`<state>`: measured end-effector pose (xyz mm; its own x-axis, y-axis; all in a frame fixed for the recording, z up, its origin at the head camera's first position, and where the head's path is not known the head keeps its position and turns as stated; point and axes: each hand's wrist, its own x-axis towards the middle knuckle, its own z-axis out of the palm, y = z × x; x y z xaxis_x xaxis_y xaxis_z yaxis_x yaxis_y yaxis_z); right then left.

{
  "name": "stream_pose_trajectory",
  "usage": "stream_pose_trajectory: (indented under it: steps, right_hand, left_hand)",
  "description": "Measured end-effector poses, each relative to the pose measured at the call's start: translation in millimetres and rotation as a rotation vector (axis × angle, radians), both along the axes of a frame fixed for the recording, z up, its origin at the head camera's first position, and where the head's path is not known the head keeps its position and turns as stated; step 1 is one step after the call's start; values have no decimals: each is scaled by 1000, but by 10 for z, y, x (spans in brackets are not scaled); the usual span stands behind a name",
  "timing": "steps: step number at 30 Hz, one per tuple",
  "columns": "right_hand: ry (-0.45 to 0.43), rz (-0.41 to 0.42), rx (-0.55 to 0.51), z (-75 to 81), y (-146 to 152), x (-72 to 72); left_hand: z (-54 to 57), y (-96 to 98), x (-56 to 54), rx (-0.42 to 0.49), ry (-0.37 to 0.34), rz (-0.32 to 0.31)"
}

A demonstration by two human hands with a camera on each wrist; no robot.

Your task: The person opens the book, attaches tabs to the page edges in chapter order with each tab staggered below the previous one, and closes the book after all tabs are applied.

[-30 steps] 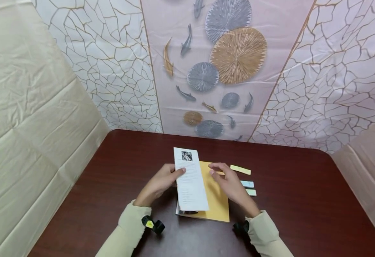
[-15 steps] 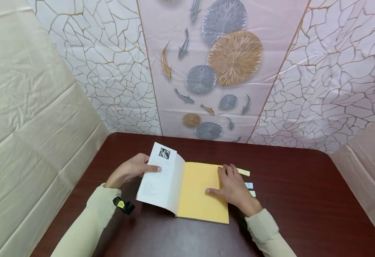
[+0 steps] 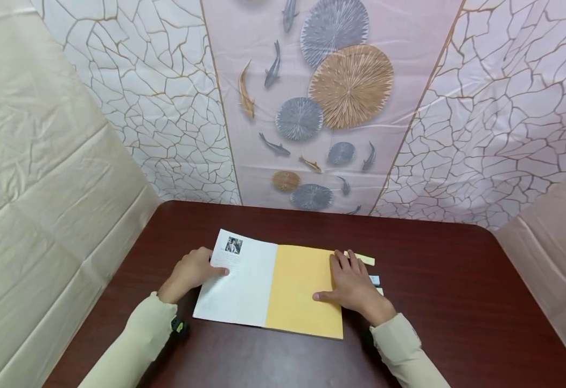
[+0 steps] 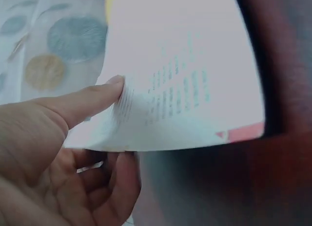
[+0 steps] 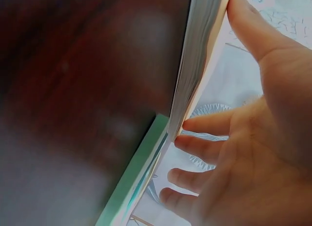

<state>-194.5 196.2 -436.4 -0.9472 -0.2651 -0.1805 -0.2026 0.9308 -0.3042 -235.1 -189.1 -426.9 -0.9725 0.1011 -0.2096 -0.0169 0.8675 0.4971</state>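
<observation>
Left hand (image 3: 191, 272) pinching the opened white cover (image 3: 236, 285), thumb on top, fingers curled beneath. Right hand (image 3: 355, 286) pressing flat, fingers straight, on the yellow page (image 3: 297, 288) of the book, mid-table (image 3: 457, 291). Beyond the right hand, partly hidden, probably three pastel sticky-note pads (image 3: 366, 259).

The head camera looked forward and down from above the table (image 3: 457, 302), far enough to take in both hands, the open book (image 3: 268, 285) and the patterned wall behind. The left wrist camera sat very close beside the left hand (image 4: 63, 153), facing the book's white page (image 4: 185, 75). The right wrist camera peered, equally near, past the right hand (image 5: 253, 153) at the book's edge (image 5: 197, 70). All three views shared the book.
</observation>
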Motion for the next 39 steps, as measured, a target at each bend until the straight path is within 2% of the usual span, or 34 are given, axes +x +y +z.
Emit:
stream_pose_trajectory:
  steps: [3, 6, 10, 13, 17, 20, 22, 25, 28, 31, 39]
  right_hand:
    - [-10, 9, 26, -1, -13, -5]
    - [-14, 14, 51, 10, -22, -18]
    - [-5, 9, 81, 30, -12, -44]
    - [0, 12, 94, 36, 5, -53]
    - [-10, 8, 91, 42, 19, -56]
    - [-16, 1, 82, 36, 24, -48]
    - [-20, 2, 68, 28, 23, -38]
    - [-23, 4, 55, 16, 10, -26]
    - [-28, -8, 60, 13, -4, -23]
    - [-32, -14, 70, 12, -23, -24]
    - [-26, -6, 59, 18, -29, -20]
  left_hand:
    - [-42, 43, 84, -120, 53, 26]
    - [-55, 104, 124, -188, 103, 45]
    - [-47, 250, 126, -271, 186, 17]
    - [-14, 440, 169, -308, 280, -86]
    - [32, 779, 286, -237, 349, -294]
    - [39, 1024, 384, -180, 292, -419]
    - [38, 1146, 445, -175, 244, -455]
    - [32, 1245, 505, -172, 167, -436]
    - [17, 1269, 516, -111, 93, -397]
    - [-22, 1251, 501, -55, 37, -386]
    - [-80, 1226, 471, 0, 8, -370]
